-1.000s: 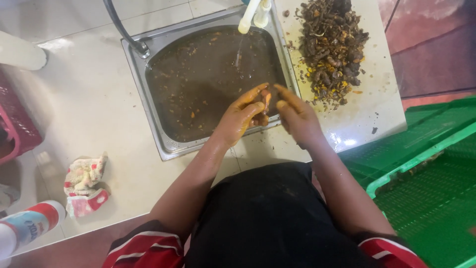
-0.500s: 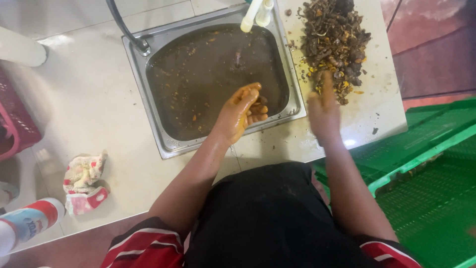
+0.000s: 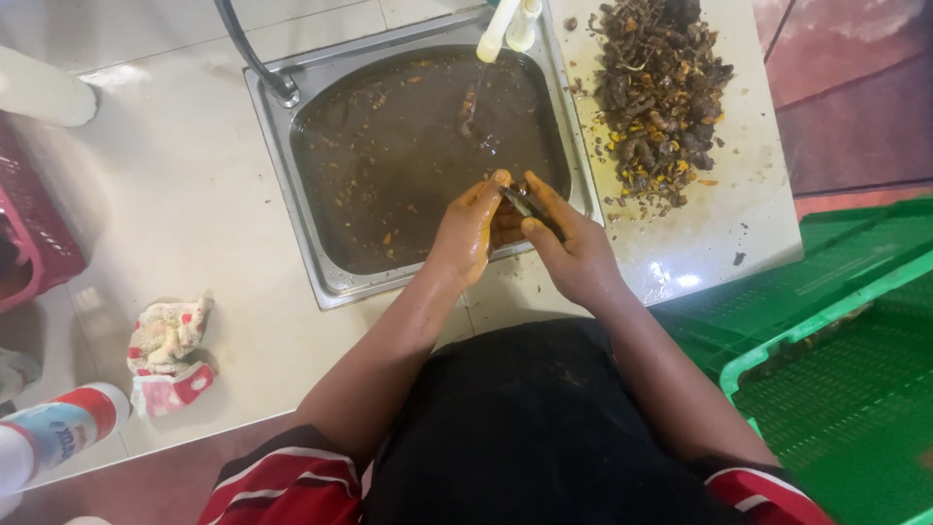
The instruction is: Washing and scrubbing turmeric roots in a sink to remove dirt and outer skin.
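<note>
A crumpled cloth (image 3: 167, 352) lies on the counter, near a pink basket (image 3: 34, 219) and green crates (image 3: 836, 369).

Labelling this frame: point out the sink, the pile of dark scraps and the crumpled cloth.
sink (image 3: 313, 226), head view, on its bare left steel rim.
pile of dark scraps (image 3: 661, 97), head view, on the heap's middle.
crumpled cloth (image 3: 167, 352), head view, on its middle folds.
</note>
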